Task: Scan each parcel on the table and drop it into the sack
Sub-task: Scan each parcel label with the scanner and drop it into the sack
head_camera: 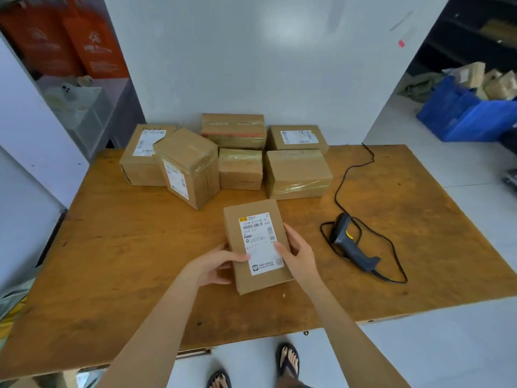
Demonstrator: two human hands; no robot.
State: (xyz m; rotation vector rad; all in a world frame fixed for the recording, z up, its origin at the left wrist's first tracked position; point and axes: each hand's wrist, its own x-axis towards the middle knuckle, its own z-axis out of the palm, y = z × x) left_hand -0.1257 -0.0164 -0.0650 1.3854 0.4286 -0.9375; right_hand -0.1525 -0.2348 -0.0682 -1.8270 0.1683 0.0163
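While boxes (240,166) crowd behind parcel (257,236), scanner (351,243) lies rightward.

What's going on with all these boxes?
A person grips one small parcel with the left hand and the right hand, its label facing up, above the wooden table. The scanner lies on the table to their right, untouched, with its cord looped around it. At the far side sit six more parcels, waiting their turn.
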